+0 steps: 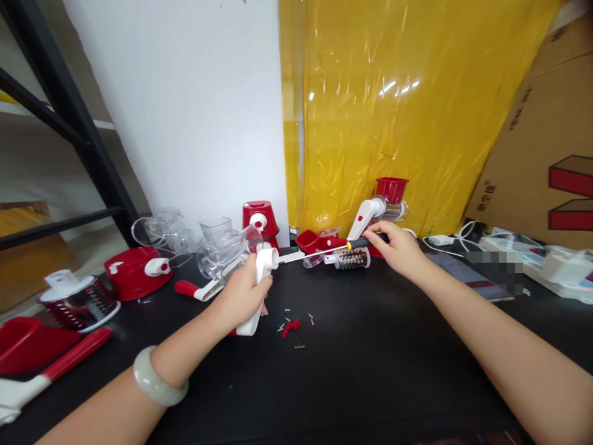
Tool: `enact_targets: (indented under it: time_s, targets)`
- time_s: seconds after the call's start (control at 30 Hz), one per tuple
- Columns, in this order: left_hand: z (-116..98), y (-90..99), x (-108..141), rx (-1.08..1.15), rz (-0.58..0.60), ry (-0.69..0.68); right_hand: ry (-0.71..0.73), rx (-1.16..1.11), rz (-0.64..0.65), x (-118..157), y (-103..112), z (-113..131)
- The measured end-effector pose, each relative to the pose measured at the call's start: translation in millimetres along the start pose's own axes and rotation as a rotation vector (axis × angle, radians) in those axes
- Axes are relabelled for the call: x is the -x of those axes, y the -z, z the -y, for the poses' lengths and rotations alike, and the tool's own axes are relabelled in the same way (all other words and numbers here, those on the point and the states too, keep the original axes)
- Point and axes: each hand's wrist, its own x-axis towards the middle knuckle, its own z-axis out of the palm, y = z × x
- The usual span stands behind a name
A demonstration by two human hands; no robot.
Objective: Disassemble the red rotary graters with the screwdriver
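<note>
Head view: above the black surface (370, 364), a white plastic arm (265, 262) is held in the left hand (246, 289), whose fingers are clamped around its upper part, while its lower end is angled down toward the surface. By the right hand (396, 247) a screwdriver (375, 240) is gripped, the fingers being closed on its black handle well back from the blade. Its long metal shaft is pointed across to the round end of the white arm; whether the tip is seated inside cannot be told. The white arm is judged to be light, stiff and rather smooth, so it is best taken around its body, with the round end left free and the fingers out of the blade's line. The screwdriver is judged to be rigid and thin in the shaft, and is best held by the handle. Below the hands, small screws (280, 327) are scattered beside a red plastic piece (291, 327); such screws would be easily rolled away and are best pinched singly. Behind the shaft, a grater drum (354, 258) is laid on its side, its rough wall being better avoided by bare fingers, and to the left clear plastic housings (222, 247) are grouped, probably light and easily scratched
</note>
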Motion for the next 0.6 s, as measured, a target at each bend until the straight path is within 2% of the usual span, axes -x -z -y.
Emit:
enact_targets:
  time_s: [0.1, 0.27, 0.4, 0.6]
  targets:
    - [-1.3, 0.2, 0.9, -0.010, 0.005, 0.006, -0.013, -0.150, -0.021, -1.4, -0.6, -2.7]
    - [-1.6, 0.4, 2.0, -0.044, 0.044, -0.008, -0.134, -0.387, -0.022, -0.9, 2.0, -1.1]
    - [-1.9, 0.1, 2.7, -0.071, 0.051, -0.009, -0.186, -0.440, -0.014, -1.4, 4.2, -0.6]
    - [-2.0, -0.3, 3.4, -0.106, 0.064, -0.031, -0.170, -0.419, -0.018, -2.5, 6.6, -3.1]
